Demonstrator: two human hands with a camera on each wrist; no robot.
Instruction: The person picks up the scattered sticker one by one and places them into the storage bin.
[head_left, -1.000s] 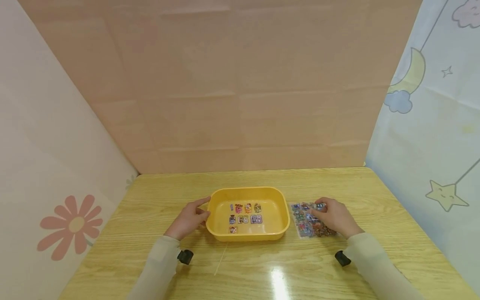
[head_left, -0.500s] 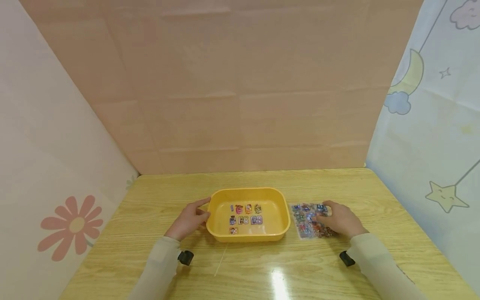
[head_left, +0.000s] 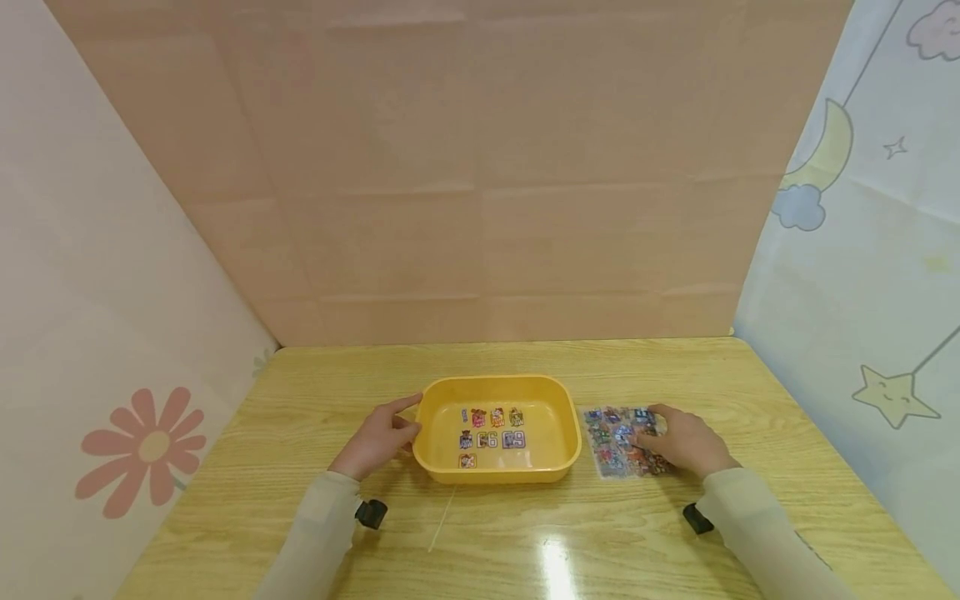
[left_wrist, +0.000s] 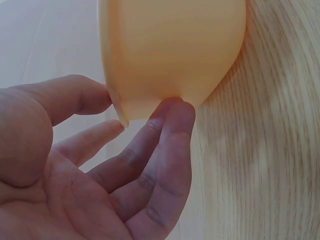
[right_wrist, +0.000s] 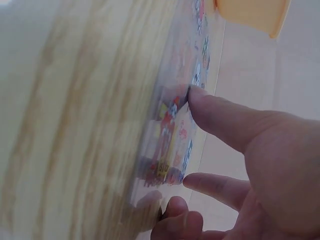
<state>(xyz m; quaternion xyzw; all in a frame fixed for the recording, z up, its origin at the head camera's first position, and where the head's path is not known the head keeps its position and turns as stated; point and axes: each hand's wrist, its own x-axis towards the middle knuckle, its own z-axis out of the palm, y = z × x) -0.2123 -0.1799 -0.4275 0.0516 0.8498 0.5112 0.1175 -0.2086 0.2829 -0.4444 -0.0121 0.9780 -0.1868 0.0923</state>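
Observation:
A yellow plastic basin [head_left: 551,429] stands on the table, with several small cartoon and number stickers [head_left: 487,438] on its floor. My left hand [head_left: 375,439] holds its left end, the thumb at the rim and the curled fingers against the outer wall [left_wrist: 175,50]. To the right of the basin lies a clear sheet of colourful stickers [head_left: 611,442]. My right hand [head_left: 690,439] is over that sheet's right side. In the right wrist view, the thumb tip [right_wrist: 197,97] touches the sheet's face while the index fingertip [right_wrist: 190,180] is at its edge, apart from the thumb.
The wood-grain table [head_left: 495,525] ends at a beige paper backdrop [head_left: 480,208]. Printed sheets stand along both sides, a flower [head_left: 153,450] on the left one and a star [head_left: 895,393] on the right one. Dark wrist bands [head_left: 371,513] show at both cuffs.
My right hand has shifted slightly right and down over the sticker sheet, uncovering a dark letter sticker near its top right. My left hand and the basin have stayed put.

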